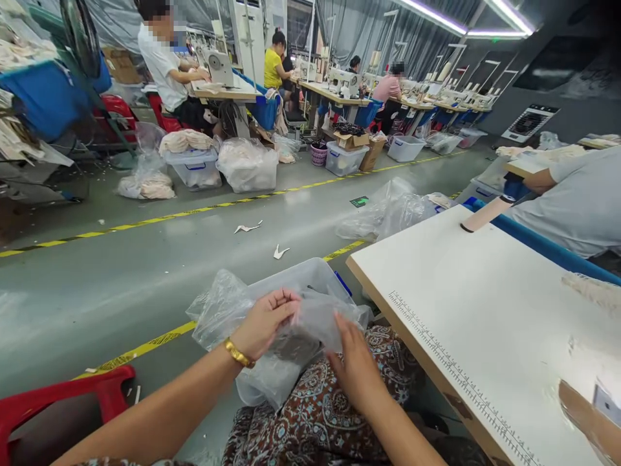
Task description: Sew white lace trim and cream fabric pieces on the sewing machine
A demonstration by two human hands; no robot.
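Note:
Over a clear plastic bin (291, 272), both of my hands are at a sheer plastic bag (317, 317). My left hand (264, 320), with a gold bracelet at the wrist, pinches the bag's left edge between thumb and fingers. On the other side, my right hand (354, 362) has its fingers stretched along the bag's right edge, thumb apart and slightly blurred. More crumpled clear plastic (220, 307) hangs over the bin's left side. What lies inside the bin is mostly hidden by the plastic and my hands.
A white-topped table (466, 278) with a printed ruler edge stands at right, a pinkish roll (488, 213) on it. A red stool (111, 388) is at lower left. Fabric scraps (280, 252) lie on the floor. Several people work at sewing machines (218, 68) beyond; another person sits at right.

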